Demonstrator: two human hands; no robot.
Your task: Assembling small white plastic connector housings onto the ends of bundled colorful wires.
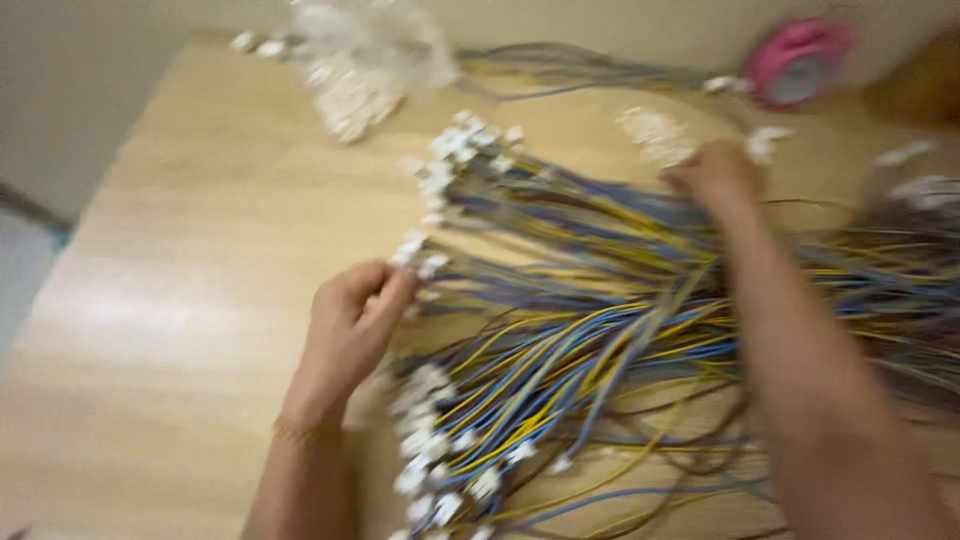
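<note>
Left hand (pixel 350 325) pinches white connector (pixel 410 250) mid-frame; right hand (pixel 718 172) closed among wire bundle (pixel 600 330), upper right — grip unclear. Risk — tangled wires snag, drag neighbours.

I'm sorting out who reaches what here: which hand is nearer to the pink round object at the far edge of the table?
Right. The right hand lies just below-left of the pink round object, apart from it. The left hand is far off, at the white connectors.
</note>
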